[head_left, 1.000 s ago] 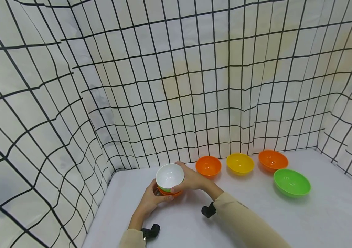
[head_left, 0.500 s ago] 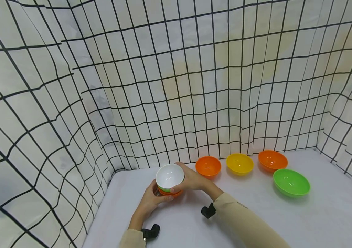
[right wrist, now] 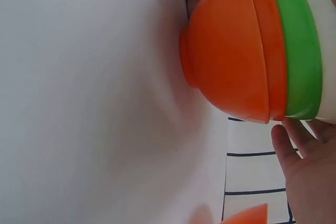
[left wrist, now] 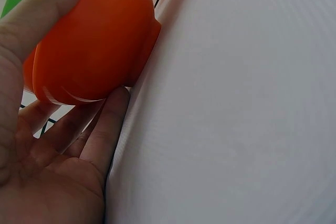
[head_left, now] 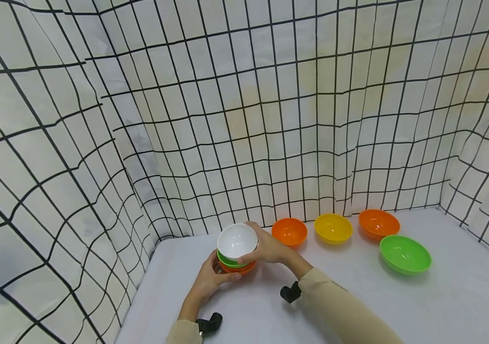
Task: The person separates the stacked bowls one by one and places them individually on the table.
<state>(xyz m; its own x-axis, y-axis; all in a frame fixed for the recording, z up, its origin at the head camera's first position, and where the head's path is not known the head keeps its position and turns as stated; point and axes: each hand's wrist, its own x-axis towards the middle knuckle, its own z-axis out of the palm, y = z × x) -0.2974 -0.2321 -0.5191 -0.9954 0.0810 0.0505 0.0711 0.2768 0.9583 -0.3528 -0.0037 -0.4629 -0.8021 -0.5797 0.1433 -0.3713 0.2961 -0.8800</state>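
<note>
A nested stack stands on the table's left side: orange at the bottom, a green bowl [head_left: 223,259] above and a white bowl [head_left: 237,241] on top. Two orange rims show in the right wrist view, where the lower orange bowl [right wrist: 228,51] has its foot on the cloth. My left hand [head_left: 209,276] holds the orange bowl [left wrist: 97,40] from the left, thumb on the near side, fingers beneath and behind. My right hand [head_left: 266,246] grips the white bowl by its right side, tilted a little above the green one, whose inside now shows.
To the right along the back stand an orange bowl [head_left: 289,232], a yellow bowl [head_left: 333,228] and another orange bowl [head_left: 379,223]. A wide green bowl [head_left: 405,254] sits in front of the last. A white wall with black grid lines [head_left: 244,157] encloses the table [head_left: 334,296].
My right hand has raised the white bowl slightly, opening a gap that bares more of the green bowl. The left hand and the orange bowls have stayed in place.
</note>
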